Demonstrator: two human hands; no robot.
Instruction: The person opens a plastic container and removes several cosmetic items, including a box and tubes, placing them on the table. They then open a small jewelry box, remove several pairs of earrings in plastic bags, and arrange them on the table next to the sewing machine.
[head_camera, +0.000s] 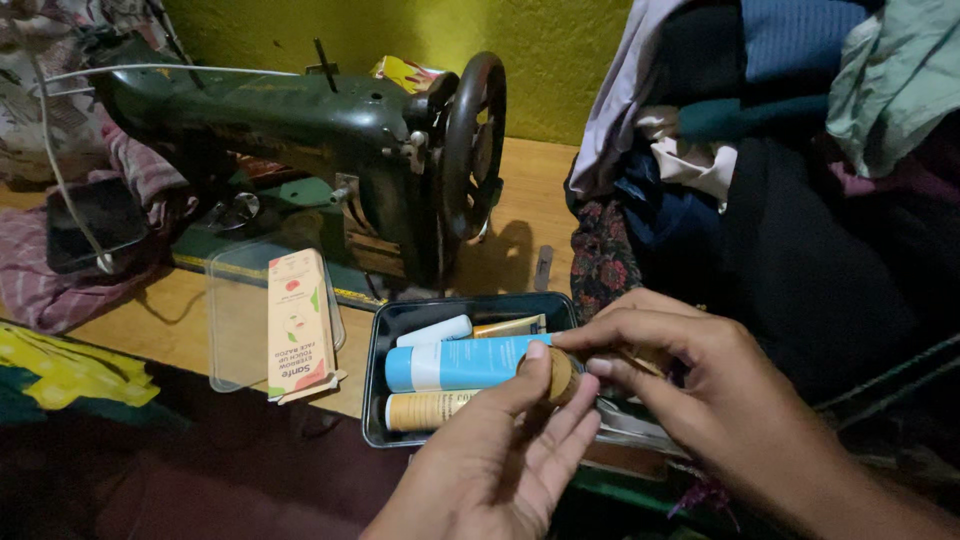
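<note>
Tall peach carton (297, 322) lies on a clear lid; blue tube (455, 362) in the black tray (376, 380)

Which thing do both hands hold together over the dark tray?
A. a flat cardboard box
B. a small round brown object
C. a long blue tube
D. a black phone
B: the left hand and the right hand pinch the small round brown object between their fingertips, while the blue tube lies in the dark tray, and the cardboard box and the phone lie apart on the table.

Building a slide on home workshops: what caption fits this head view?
Both hands, left and right, hold a small round cap over a dark tray of tubes beside a sewing machine.
</note>
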